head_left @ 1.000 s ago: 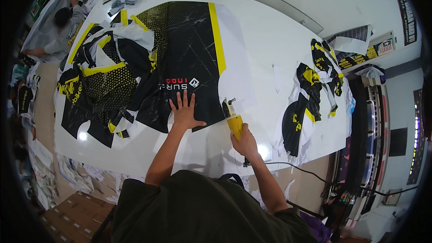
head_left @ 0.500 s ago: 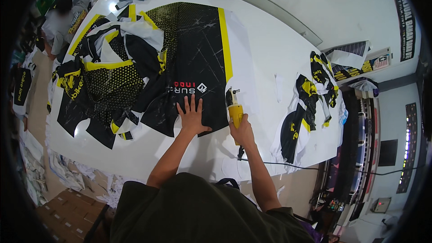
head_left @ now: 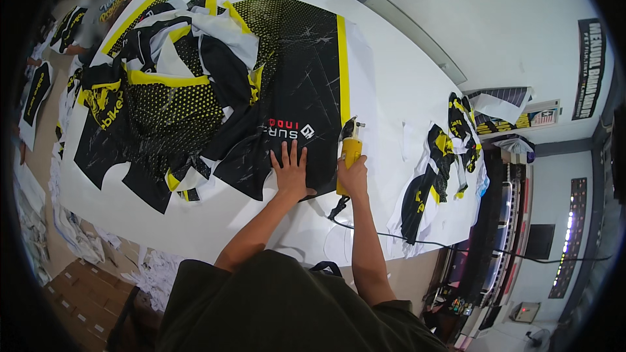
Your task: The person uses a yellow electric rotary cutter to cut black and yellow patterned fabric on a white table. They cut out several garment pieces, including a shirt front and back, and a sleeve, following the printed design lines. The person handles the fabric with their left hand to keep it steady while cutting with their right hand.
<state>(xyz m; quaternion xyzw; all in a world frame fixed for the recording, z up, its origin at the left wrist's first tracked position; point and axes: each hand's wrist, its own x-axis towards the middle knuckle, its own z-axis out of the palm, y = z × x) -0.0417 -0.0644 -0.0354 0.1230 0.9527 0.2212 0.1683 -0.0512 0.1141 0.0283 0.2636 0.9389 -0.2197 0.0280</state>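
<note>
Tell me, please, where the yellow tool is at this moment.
In the head view, the yellow tool is a little right of centre, held in the right hand, with its tip beside the black cloth's right edge.

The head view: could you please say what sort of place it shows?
Probably a garment workshop: a printed black-and-yellow fabric panel on a white table, a heap of fabric pieces, and a corded yellow tool in the right hand.

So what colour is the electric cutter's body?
The electric cutter's body is yellow, clearest in the head view.
</note>
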